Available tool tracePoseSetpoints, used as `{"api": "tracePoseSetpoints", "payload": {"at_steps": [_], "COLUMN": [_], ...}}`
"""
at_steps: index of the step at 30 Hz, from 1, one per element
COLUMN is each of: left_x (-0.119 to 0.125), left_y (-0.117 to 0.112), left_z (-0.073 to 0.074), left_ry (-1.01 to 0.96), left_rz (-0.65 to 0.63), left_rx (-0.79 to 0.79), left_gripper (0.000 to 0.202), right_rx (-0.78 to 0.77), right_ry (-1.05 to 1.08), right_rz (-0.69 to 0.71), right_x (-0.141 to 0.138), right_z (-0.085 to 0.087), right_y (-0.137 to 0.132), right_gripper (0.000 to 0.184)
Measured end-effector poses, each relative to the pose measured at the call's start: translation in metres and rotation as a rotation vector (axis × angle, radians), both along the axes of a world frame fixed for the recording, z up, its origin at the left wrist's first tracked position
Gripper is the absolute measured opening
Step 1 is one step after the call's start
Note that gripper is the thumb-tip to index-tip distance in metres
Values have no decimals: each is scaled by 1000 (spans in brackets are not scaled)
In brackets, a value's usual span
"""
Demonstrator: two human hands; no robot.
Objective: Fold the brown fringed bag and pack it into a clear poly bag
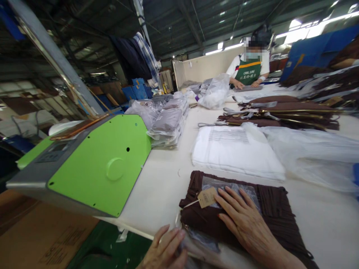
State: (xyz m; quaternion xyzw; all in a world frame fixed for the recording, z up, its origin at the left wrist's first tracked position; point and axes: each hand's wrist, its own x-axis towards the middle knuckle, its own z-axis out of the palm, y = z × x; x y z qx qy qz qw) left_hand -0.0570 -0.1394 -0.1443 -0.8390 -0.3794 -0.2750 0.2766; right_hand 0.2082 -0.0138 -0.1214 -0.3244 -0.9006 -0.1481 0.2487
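Note:
A folded dark brown ribbed garment (pixel 277 213) lies on the white table (pixel 162 179) in front of me, with a brown paper tag (pixel 206 197) and a clear plastic bag (pixel 203 241) around its near end. My right hand (pixel 244 220) lies flat on the garment, fingers stretched out, pressing it down. My left hand (pixel 165 250) is at the table's near edge, fingers curled on the mouth of the plastic bag.
A green and grey machine (pixel 95 164) stands at the left. A stack of white plastic bags (pixel 235 149) lies behind the garment, bagged grey garments (pixel 168 123) and brown garments (pixel 283 112) farther back. Another person in a green apron (pixel 251 71) works at the far end.

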Motion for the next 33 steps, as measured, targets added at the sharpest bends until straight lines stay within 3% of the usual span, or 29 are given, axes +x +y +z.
{"api": "tracePoseSetpoints", "payload": {"at_steps": [3, 5, 9, 12, 15, 19, 23, 28, 30, 33], "left_x": [-14, -23, -23, -5, 20, 49, 59, 58, 59, 59], "left_y": [4, 5, 18, 41, 65, 87, 91, 86, 84, 83], "left_z": [12, 21, 41, 59, 71, 64, 52, 52, 51, 49], "left_ry": [24, -111, -626, -766, -691, -411, -341, -157, -90, -42], "left_rz": [-138, -149, 98, 241, 176, 34, 40, 36, 45, 40], "left_rx": [-147, -275, -447, -466, -460, -333, -226, -115, -91, -90], "left_gripper": [22, 24, 30, 24, 21, 23, 24, 24, 27, 28], "right_rx": [-10, -37, -88, -100, -131, -149, -231, -392, -300, -122], "right_ry": [9, 27, 51, 27, 20, 115, 332, 700, 667, 347], "right_rz": [-2, 2, 1, -4, 1, 33, 78, -7, -15, 88], "right_x": [0, 0, 0, 0, 1, 1, 6, 25, 32, 33], "right_z": [2, 3, 4, 6, 7, 5, 3, 19, 26, 26], "right_y": [-1, -2, -3, -4, -5, -6, -8, -12, -11, -8], "right_gripper": [43, 44, 44, 44, 45, 46, 50, 51, 51, 50]}}
